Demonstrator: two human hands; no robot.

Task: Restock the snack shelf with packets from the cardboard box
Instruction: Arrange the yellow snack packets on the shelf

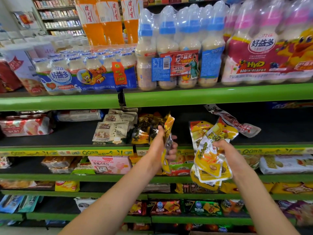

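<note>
My left hand (162, 146) grips a yellow snack packet (168, 129) held edge-on, its top reaching into the second shelf (67, 147) beside a row of dark yellow-and-black packets (144, 129). My right hand (223, 148) holds a bunch of several yellow and silver packets (210, 156) fanned out in front of the same shelf's edge. Behind that bunch, a red and silver packet (237, 122) leans in the dark shelf space to the right. At the bottom edge a sliver of cardboard box (220, 233) shows.
Bottled milk drinks (179, 48) in shrink wrap crowd the top green shelf. Beige packets (111, 129) and pink-white packs (25, 126) lie left on the second shelf. A pink chocolate box (110, 164) and more snacks fill the lower shelves.
</note>
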